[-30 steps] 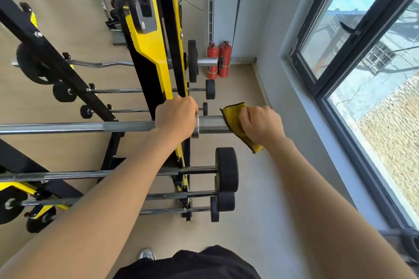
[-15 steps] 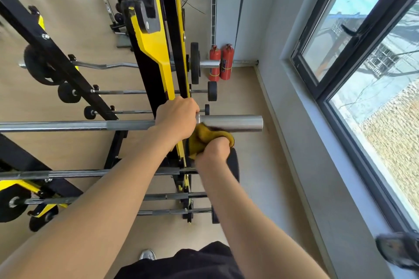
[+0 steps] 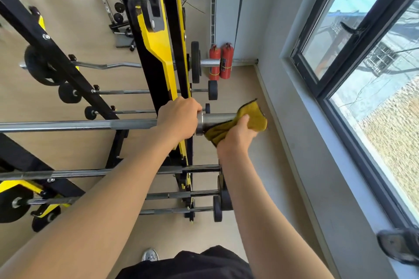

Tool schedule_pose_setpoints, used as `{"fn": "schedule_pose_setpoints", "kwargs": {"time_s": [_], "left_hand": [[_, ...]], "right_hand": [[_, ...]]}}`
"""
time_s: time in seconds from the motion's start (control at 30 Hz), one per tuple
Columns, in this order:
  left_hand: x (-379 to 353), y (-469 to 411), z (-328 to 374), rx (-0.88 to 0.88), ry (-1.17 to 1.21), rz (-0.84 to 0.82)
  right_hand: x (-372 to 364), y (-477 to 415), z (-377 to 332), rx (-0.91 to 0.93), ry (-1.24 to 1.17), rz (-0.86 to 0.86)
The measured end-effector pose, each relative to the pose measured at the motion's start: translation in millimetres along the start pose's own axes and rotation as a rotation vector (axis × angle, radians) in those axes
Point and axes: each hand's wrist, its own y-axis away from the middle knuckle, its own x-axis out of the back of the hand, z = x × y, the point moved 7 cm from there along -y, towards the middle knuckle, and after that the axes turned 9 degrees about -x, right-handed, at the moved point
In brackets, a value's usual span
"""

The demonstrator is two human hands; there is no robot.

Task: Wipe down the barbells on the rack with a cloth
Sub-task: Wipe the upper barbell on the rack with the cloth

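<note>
Left grip clamps the racked barbell; right grip clutches yellow cloth round its sleeve

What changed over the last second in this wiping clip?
The right hand slid the yellow cloth in along the barbell sleeve to the collar, then back out toward its end. It grips the cloth throughout. The left hand kept gripping the bar beside the collar.

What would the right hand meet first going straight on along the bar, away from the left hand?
Probably nothing near: the right hand and cloth sit where the sleeve ends; beyond looks free until the wall.
</note>
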Motion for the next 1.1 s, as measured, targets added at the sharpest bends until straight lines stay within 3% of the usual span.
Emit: {"fn": "schedule_pose_setpoints", "kwargs": {"time_s": [0.1, 0.23, 0.3, 0.37, 0.43, 0.5, 0.57, 0.7, 0.83, 0.93, 1.0, 1.1], "left_hand": [[-3, -4, -2, -0.007, 0.001, -0.006], [-7, -7, -6, 0.021, 0.032, -0.023], [-8, -6, -9, 0.038, 0.076, -0.035], [-8, -6, -12, 0.044, 0.121, -0.041], [-7, -2, -12, 0.023, 0.161, -0.046], [-7, 5, -12, 0.008, 0.181, -0.025], [-2, 16, -20, 0.032, 0.210, 0.105], [8, 38, -40, 0.074, 0.234, 0.308], [14, 54, -47, 0.069, 0.207, 0.420], [13, 61, -54, 0.094, 0.175, 0.407], [8, 63, -58, 0.121, 0.137, 0.323], [0, 70, -63, 0.163, 0.130, 0.211]], "right_hand": [[-12, 14, 39, -0.057, 0.317, -0.117], [3, 20, 7, 0.127, 0.833, -0.079], [10, 30, -30, 0.402, 0.971, 0.004], [8, 54, -69, 0.841, 0.964, 0.156], [-6, 64, -77, 1.099, 0.945, 0.110], [-29, 47, -52, 1.119, 1.154, -0.133], [-45, 34, -17, 1.212, 1.443, -0.299], [-62, 54, 27, 1.340, 1.493, -0.552], [-58, 50, 42, 1.559, 1.747, -0.370], [-64, 43, 39, 1.654, 1.979, -0.262], [-77, 43, 33, 1.590, 2.031, -0.259], [-103, 40, 26, 1.337, 2.227, -0.259]]}}
